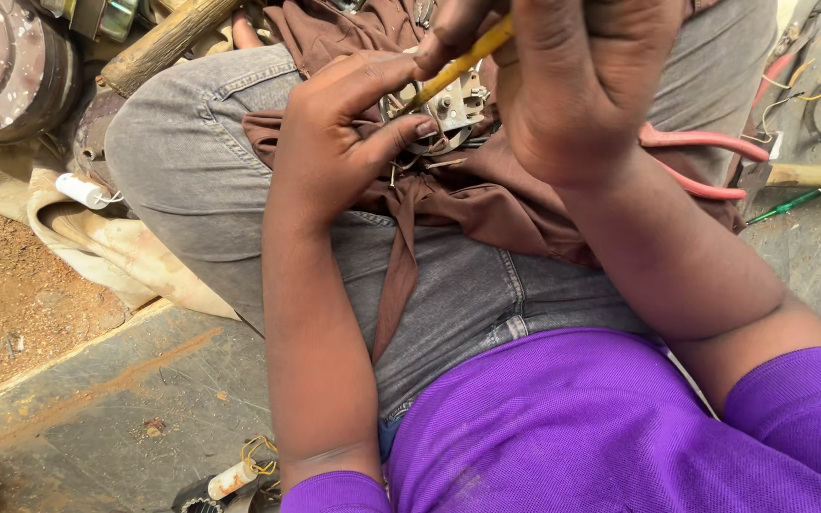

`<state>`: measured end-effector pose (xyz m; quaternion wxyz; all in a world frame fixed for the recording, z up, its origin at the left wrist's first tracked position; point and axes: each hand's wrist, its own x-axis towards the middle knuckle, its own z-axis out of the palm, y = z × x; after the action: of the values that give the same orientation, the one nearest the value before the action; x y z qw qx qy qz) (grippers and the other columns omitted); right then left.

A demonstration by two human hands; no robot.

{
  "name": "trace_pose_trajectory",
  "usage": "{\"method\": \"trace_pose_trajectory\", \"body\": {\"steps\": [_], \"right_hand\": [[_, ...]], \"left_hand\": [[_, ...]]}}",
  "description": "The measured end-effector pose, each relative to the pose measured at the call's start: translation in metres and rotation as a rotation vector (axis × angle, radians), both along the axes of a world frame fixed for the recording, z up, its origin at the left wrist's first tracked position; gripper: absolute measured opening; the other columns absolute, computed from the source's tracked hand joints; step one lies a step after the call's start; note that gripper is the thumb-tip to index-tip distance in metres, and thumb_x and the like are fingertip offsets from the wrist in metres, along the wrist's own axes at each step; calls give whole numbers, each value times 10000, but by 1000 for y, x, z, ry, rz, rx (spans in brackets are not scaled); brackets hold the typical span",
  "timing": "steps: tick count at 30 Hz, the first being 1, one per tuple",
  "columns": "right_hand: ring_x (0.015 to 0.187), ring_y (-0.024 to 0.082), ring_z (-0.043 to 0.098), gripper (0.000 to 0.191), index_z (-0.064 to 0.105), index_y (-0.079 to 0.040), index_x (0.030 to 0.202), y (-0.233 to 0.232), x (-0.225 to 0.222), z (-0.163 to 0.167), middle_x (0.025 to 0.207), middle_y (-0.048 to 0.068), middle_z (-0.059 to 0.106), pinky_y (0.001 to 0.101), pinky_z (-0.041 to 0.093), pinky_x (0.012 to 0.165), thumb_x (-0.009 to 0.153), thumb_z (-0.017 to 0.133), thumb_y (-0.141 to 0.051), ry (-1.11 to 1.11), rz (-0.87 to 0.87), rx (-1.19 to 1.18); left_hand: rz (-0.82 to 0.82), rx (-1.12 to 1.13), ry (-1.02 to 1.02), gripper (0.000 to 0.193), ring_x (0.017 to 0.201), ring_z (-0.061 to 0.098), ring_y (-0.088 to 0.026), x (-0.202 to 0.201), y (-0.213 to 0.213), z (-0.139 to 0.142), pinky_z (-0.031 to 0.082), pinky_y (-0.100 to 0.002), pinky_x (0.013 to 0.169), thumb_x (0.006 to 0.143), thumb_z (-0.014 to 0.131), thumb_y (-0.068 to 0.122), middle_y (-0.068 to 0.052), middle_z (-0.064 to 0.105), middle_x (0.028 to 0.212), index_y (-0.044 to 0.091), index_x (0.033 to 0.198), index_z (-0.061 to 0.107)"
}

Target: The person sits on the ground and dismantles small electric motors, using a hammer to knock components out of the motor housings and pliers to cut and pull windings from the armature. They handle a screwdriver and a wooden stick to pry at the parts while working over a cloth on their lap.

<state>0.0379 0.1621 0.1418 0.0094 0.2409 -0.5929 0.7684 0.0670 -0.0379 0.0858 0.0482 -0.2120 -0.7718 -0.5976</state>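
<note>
While the small metal part (444,114) is steadied on the brown cloth (486,204) by the clamped left hand (344,123), a yellow tool (458,65) is gripped above that part by the right hand (582,85); red-handled pliers (705,161) are left just right of it.

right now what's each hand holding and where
Left hand grips the rim of a small metal part on the lap; right hand holds a yellow-handled tool by its handle.
</note>
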Motion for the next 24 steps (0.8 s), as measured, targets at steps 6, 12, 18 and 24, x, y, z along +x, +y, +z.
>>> {"method": "trace_pose_trajectory", "body": {"steps": [6, 12, 18, 24], "right_hand": [[826, 193, 691, 215, 604, 16, 1190, -24, -12, -10, 1001, 120, 695, 268, 577, 763, 1220, 490, -164, 131, -45, 278], [915, 158, 654, 217, 593, 37, 1233, -7, -9, 2, 1058, 108, 681, 238, 529, 834, 1281, 454, -122, 191, 12, 621], [967, 157, 667, 215, 547, 22, 1246, -6, -4, 9, 1130, 100, 696, 226, 521, 868, 1263, 406, -140, 237, 33, 608], [898, 171, 672, 212, 583, 20, 1192, -3, -5, 9, 1049, 95, 691, 258, 520, 796, 1242, 446, -134, 327, -35, 743]], "left_hand": [[105, -52, -61, 239, 888, 738, -250, -15, -9, -32, 555, -349, 784, 917, 859, 140, -96, 760, 990, 32, 1107, 762], [84, -61, -21, 231, 864, 727, -239, -19, -13, -39, 549, -347, 757, 885, 880, 187, -67, 744, 938, 44, 1014, 753], [47, -49, -16, 211, 831, 707, -223, -17, -17, -35, 535, -347, 730, 878, 878, 184, -57, 712, 888, 55, 997, 761], [105, -126, -118, 193, 739, 681, -220, -15, -14, -32, 503, -347, 656, 858, 883, 192, -62, 698, 835, 72, 969, 781]]}}
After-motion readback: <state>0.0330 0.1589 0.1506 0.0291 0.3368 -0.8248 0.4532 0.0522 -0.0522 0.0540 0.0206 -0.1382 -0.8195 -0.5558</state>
